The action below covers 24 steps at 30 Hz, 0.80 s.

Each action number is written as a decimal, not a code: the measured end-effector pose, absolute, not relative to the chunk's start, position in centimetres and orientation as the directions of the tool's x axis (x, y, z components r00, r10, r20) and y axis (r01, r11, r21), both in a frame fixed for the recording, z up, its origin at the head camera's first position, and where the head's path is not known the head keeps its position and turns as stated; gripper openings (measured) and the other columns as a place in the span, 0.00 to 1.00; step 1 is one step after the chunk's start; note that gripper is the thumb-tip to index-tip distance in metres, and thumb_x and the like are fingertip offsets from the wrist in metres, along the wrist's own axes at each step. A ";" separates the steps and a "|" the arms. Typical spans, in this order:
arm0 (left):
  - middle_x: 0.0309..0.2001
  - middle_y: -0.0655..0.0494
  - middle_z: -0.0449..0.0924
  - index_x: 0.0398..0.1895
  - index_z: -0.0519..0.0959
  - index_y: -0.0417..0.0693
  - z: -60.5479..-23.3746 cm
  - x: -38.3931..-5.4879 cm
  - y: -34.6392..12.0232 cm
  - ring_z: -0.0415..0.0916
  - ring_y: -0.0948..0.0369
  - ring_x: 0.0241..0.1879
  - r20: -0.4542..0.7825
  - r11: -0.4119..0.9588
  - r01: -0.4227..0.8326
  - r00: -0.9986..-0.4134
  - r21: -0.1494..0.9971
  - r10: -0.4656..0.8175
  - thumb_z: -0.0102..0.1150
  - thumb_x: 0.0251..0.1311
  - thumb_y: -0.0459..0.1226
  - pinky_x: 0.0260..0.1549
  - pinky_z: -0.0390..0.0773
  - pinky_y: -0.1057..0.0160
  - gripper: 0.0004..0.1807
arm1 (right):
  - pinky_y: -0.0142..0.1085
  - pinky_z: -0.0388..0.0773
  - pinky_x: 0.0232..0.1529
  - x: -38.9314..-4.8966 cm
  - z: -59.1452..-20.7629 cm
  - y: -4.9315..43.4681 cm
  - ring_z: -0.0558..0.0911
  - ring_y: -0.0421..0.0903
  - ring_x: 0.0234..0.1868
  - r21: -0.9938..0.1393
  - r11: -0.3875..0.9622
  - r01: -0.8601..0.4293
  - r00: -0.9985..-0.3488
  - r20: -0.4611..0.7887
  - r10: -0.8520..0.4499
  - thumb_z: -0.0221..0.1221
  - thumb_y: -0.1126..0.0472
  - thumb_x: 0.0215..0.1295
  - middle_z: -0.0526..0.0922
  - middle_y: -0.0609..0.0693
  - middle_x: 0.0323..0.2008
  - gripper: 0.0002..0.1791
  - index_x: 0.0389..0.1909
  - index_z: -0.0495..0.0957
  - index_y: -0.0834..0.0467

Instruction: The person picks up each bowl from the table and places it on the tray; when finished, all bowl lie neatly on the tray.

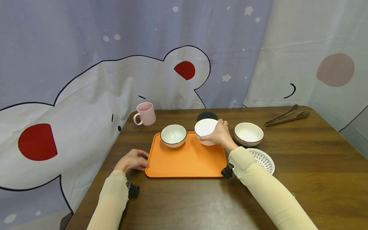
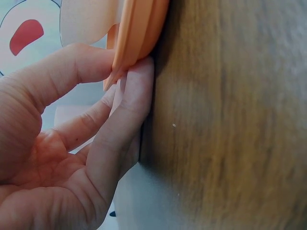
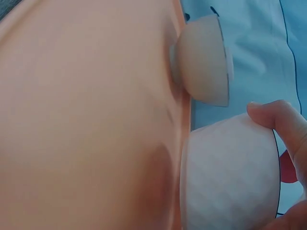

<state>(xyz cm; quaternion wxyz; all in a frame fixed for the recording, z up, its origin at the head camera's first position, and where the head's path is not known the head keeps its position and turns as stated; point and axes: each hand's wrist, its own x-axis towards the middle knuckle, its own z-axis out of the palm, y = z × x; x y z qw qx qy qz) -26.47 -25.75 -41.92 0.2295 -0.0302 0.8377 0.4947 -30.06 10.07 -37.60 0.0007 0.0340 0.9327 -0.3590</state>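
Note:
My left hand [image 1: 133,160] is at the left edge of an orange tray [image 1: 184,163]. In the left wrist view, the thumb and fingers pinch the tray's rim [image 2: 136,36], with fingertips under it. My right hand [image 1: 219,135] grips a white bowl [image 1: 205,127] with a dark rim at the tray's back right. The right wrist view shows that bowl's textured side [image 3: 230,177]; whether its base touches the tray cannot be told. A similar dark-rimmed bowl [image 1: 173,135] stands upright on the tray's back left.
A pink mug [image 1: 146,114] stands behind the tray at left. Behind the gripped bowl lies a black round item [image 1: 207,116]. To the right are a patterned bowl [image 1: 249,134], a white openwork basket or plate [image 1: 263,160], partly behind my sleeve, and metal tongs [image 1: 287,118].

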 end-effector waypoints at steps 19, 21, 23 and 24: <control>0.36 0.42 0.79 0.56 0.71 0.28 -42.1 -26.5 -25.6 0.82 0.57 0.32 -0.416 0.510 -0.282 -0.894 0.812 0.168 0.66 0.48 0.25 0.39 0.86 0.57 0.29 | 0.55 0.70 0.65 -30.4 -39.7 9.1 0.64 0.66 0.64 -0.729 0.677 0.101 -0.994 -0.047 0.097 0.78 0.47 0.36 0.57 0.69 0.63 0.68 0.70 0.46 0.72; 0.37 0.42 0.79 0.56 0.71 0.29 -42.2 -26.6 -25.7 0.82 0.57 0.32 -0.418 0.509 -0.284 -0.893 0.812 0.169 0.66 0.48 0.25 0.38 0.86 0.57 0.28 | 0.55 0.70 0.65 -30.5 -39.9 9.0 0.65 0.66 0.63 -0.729 0.677 0.099 -0.994 -0.043 0.098 0.78 0.47 0.36 0.57 0.69 0.62 0.67 0.70 0.47 0.72; 0.36 0.42 0.79 0.56 0.71 0.29 -42.1 -26.6 -25.7 0.82 0.56 0.32 -0.419 0.504 -0.287 -0.893 0.814 0.168 0.66 0.49 0.25 0.38 0.86 0.57 0.28 | 0.54 0.70 0.65 -30.5 -40.0 8.7 0.65 0.65 0.63 -0.726 0.680 0.100 -0.994 -0.041 0.101 0.78 0.46 0.36 0.57 0.69 0.62 0.67 0.69 0.47 0.71; 0.36 0.42 0.79 0.56 0.71 0.29 -42.1 -26.6 -25.8 0.82 0.56 0.32 -0.417 0.506 -0.282 -0.893 0.815 0.172 0.66 0.49 0.25 0.38 0.86 0.57 0.28 | 0.54 0.70 0.65 -30.5 -40.0 8.6 0.65 0.65 0.63 -0.723 0.683 0.101 -0.994 -0.043 0.102 0.78 0.46 0.36 0.57 0.69 0.62 0.67 0.69 0.47 0.71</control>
